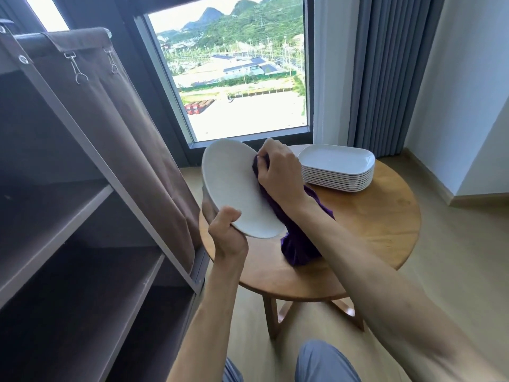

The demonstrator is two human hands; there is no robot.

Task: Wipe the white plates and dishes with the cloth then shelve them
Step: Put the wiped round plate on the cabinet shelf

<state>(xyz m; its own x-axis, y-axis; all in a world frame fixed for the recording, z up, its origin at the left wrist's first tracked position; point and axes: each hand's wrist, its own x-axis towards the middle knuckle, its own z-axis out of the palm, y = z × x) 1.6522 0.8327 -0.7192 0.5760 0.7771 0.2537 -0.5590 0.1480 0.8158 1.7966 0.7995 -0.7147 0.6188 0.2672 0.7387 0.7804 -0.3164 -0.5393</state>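
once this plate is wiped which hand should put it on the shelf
Left, probably. The left hand already grips the plate by its lower rim and is nearer the shelf. The right hand holds the cloth.

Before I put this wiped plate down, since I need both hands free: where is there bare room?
The round table is bare on its right and near side, between the stack of dishes and the near rim. The shelves at left show bare boards. It is crowded at the table's left, where the purple cloth hangs and both hands work.
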